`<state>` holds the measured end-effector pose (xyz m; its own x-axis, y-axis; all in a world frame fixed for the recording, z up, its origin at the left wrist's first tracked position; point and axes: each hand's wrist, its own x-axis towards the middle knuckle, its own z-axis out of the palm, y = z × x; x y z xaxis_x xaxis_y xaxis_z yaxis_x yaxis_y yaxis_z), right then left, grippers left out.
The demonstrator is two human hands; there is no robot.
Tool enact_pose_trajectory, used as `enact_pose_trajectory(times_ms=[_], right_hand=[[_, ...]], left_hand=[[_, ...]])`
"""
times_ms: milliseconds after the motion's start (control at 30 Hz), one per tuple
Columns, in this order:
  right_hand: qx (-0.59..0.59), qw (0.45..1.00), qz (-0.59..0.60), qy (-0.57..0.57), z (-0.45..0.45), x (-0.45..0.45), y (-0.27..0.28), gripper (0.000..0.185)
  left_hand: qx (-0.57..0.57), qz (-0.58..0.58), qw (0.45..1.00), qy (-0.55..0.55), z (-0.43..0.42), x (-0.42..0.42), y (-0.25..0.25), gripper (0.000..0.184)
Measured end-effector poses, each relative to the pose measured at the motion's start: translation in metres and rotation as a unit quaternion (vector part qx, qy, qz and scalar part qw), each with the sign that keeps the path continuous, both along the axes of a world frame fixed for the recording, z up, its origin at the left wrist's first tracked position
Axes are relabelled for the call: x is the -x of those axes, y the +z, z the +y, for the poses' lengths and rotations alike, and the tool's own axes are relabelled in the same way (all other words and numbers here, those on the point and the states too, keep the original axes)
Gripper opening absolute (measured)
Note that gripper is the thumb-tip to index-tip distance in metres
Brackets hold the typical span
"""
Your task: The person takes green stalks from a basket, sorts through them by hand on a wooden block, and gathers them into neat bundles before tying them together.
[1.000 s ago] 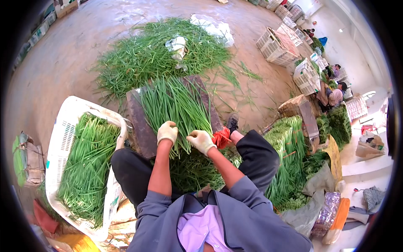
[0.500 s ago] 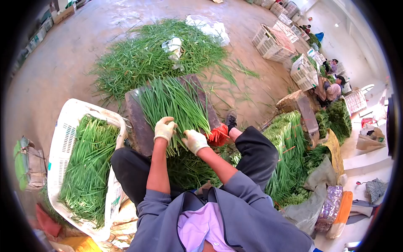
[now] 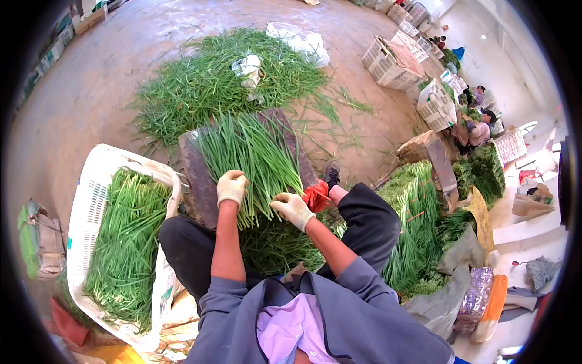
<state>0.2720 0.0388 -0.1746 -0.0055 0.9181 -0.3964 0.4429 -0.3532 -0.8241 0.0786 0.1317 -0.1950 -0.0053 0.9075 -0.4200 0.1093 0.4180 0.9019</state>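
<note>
A loose bunch of long green stalks, like garlic chives, lies spread across a dark board in front of me. My left hand, in a pale glove, is closed at the bunch's left edge; its curled fingers hide whatever they hold. At the near right end of the bunch, my gloved right hand pinches the stalk ends between thumb and fingers. Beside it, a bundle of red ties hangs at the board's right edge.
To my left stands a white plastic crate filled with stalks. Beyond the board lies a heap of loose greens. Tied bundles are stacked at my right. Farther right, a person sits near more crates.
My right hand has shifted slightly right and turned, its fingers now at the stalk ends. My left hand has moved slightly left, with its fingers curled further in. The stalks remain on the board.
</note>
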Motion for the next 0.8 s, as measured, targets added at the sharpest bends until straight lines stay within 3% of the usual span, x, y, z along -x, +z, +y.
enact_pose_trajectory(times_ms=[67, 133, 233, 367, 533, 600, 667, 733, 800], right_hand=[[0.058, 0.986, 0.133, -0.078, -0.009, -0.004, 0.009, 0.031], [0.059, 0.983, 0.152, -0.086, -0.014, -0.006, 0.012, 0.024], [0.110, 0.848, 0.490, -0.168, -0.027, -0.017, 0.039, 0.012], [0.014, 0.791, 0.591, -0.157, -0.045, -0.031, 0.064, 0.008], [-0.058, 0.762, 0.638, -0.093, -0.052, -0.041, 0.063, 0.009], [-0.051, 0.743, 0.642, -0.182, -0.057, -0.039, 0.061, 0.009], [-0.063, 0.739, 0.647, -0.177, -0.063, -0.034, 0.059, 0.012], [-0.049, 0.812, 0.552, -0.181, -0.072, -0.033, 0.058, 0.017], [-0.067, 0.870, 0.463, -0.155, -0.084, -0.029, 0.050, 0.023]], left_hand=[[0.005, -0.002, 1.000, 0.005, 0.001, 0.001, 0.000, 0.026], [0.067, -0.042, 0.997, 0.009, 0.000, -0.003, -0.001, 0.026], [0.105, -0.107, 0.988, 0.021, 0.001, -0.006, -0.018, 0.034], [0.119, -0.121, 0.985, 0.031, 0.002, -0.008, -0.017, 0.037], [0.065, -0.080, 0.994, 0.022, -0.013, -0.014, -0.003, 0.030], [0.126, -0.048, 0.983, -0.127, -0.032, -0.017, 0.039, 0.032], [0.156, -0.073, 0.961, -0.218, -0.057, -0.023, 0.067, 0.048], [0.194, -0.141, 0.933, -0.269, -0.078, -0.034, 0.064, 0.054], [0.121, -0.119, 0.931, -0.323, -0.093, -0.049, 0.054, 0.048]])
